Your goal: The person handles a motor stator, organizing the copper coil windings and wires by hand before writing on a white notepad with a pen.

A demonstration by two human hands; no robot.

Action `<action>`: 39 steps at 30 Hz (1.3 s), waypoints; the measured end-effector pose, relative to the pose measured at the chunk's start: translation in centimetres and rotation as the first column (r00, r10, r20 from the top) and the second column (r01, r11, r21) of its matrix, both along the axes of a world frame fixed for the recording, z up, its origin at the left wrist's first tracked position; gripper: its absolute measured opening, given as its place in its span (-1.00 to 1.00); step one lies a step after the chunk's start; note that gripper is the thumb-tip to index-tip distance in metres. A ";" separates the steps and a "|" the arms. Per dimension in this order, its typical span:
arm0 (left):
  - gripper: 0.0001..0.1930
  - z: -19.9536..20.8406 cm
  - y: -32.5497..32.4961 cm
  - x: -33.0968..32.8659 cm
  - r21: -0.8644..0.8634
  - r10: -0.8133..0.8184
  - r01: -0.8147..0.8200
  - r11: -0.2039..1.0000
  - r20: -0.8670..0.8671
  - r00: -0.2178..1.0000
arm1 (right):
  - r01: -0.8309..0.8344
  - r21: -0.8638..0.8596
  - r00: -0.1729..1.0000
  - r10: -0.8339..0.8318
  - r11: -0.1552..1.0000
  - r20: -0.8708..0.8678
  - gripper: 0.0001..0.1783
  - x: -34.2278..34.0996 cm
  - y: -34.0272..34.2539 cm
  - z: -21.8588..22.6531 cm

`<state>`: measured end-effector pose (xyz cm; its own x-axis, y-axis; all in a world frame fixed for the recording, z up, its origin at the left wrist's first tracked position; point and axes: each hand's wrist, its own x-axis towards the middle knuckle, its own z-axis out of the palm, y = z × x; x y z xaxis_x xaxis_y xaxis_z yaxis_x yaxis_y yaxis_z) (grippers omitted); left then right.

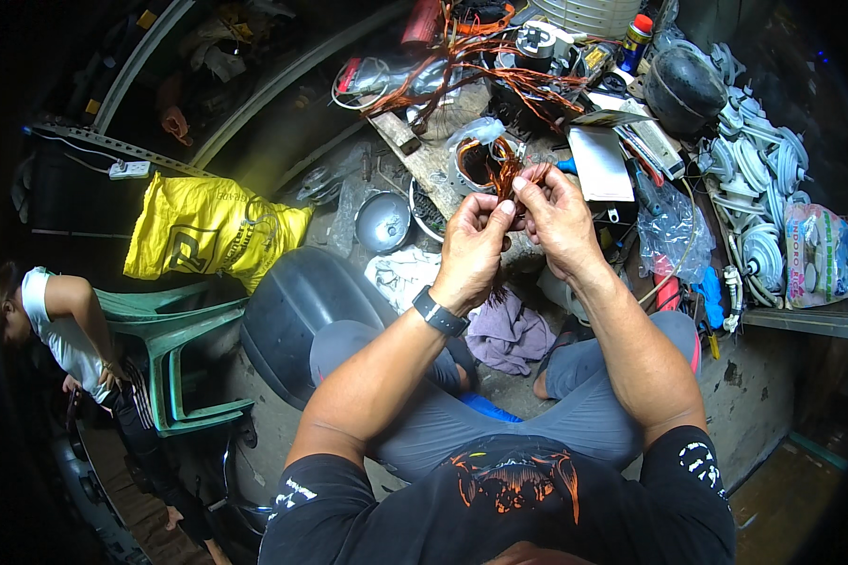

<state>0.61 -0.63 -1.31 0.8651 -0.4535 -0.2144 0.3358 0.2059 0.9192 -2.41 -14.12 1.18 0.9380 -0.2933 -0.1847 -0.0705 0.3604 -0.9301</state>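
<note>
In front of me, my left hand [471,243] and my right hand [558,218] are close together, each pinching copper wire [507,181] between thumb and fingers. The strands rise from a round metal stator [460,168] with copper windings, and a dark tail of wire hangs below my left hand. My fingers cover the exact spot where the strands meet. A piece of clear plastic [483,130] lies over the stator's far side. Just right of it, a white sheet [601,168] rests near my right hand.
Bundles of copper wire [443,87] spread over the wooden bench [407,139]. A spray can [636,45], black dome [685,85] and white plastic parts [754,165] crowd the right. At left are a metal bowl [383,222], yellow sack [207,231], green chair [165,330] and another person [71,325].
</note>
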 end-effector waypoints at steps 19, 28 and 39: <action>-0.81 0.2 -0.1 -0.1 -0.059 -0.025 0.022 0.998 -0.046 0.999 | 0.058 -0.019 0.998 -0.058 0.998 0.008 -0.94 0.2 0.0 -0.3; -0.83 0.5 -0.2 -0.2 -0.099 -0.003 -0.007 0.995 -0.097 0.995 | 0.065 0.097 0.998 -0.066 0.993 0.008 -0.90 0.3 -0.2 -0.2; -0.82 0.1 -0.1 0.0 -0.014 -0.030 0.029 0.999 -0.018 0.999 | 0.040 0.097 0.998 -0.044 0.994 0.039 -0.83 0.3 -0.3 -0.3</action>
<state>0.62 -0.70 -1.24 0.8474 -0.4817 -0.2232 0.3582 0.2084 0.9101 -2.12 -14.37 0.88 0.9326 -0.3155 -0.1754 -0.0155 0.4504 -0.8927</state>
